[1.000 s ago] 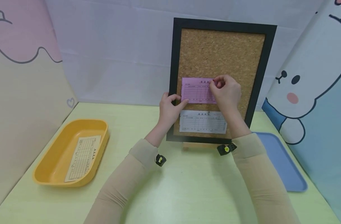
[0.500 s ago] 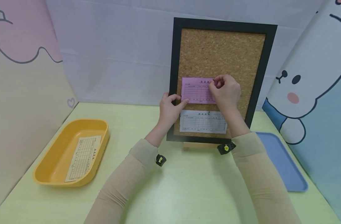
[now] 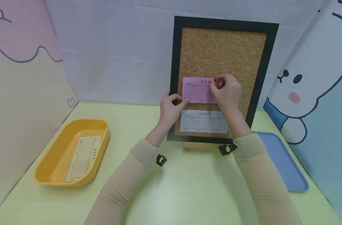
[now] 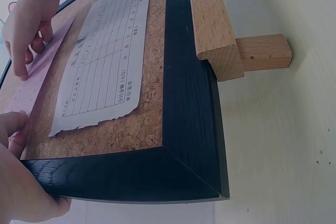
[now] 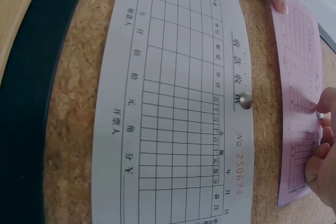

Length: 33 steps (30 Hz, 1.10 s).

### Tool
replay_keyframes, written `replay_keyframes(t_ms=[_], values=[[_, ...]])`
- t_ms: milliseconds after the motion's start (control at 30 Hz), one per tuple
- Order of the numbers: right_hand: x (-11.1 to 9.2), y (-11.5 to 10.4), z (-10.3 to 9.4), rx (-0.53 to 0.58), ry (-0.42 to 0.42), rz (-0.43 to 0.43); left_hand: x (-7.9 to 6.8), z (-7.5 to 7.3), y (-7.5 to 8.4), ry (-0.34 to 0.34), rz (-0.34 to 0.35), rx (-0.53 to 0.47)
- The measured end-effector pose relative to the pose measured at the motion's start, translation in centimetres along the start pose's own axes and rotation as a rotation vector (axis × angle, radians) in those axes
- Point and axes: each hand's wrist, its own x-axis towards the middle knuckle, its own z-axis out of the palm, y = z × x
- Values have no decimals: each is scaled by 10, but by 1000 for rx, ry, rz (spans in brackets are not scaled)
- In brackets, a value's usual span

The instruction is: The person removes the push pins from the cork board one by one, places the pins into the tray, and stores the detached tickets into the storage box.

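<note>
A black-framed cork board (image 3: pixel 224 50) leans upright on a wooden stand (image 4: pixel 218 30). On it lies a pink receipt slip (image 3: pixel 197 90), above a white receipt slip (image 3: pixel 203 122) fixed with a silver push pin (image 5: pixel 245 100). My left hand (image 3: pixel 170 107) grips the board's left edge, its thumb on the pink slip's lower left corner. At the pink slip's top edge, my right hand (image 3: pixel 228 91) pinches a small shiny push pin (image 5: pixel 319 115), mostly covered by the fingers. The right hand hides the pink slip's right end in the head view.
To the left, a yellow tray (image 3: pixel 51 165) holds a cream printed slip (image 3: pixel 83 157). A blue tray (image 3: pixel 286 162) lies at the right, partly behind the right sleeve (image 3: pixel 262 175). Decorated fabric walls stand at the back and both sides of the pale green table (image 3: pixel 185 193).
Both hands keep their places on the board and the pink slip. The head view has shifted very slightly; otherwise nothing has visibly moved.
</note>
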Motion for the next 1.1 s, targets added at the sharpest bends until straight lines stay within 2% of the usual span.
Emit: replay_keyframes(t_ms=[567,1100], values=[[1,-2,0,-24,-15,2,-2,2,4,40,20,-16],[1,0,1,-10,7,-10,-2,2,3,42,37,-23]])
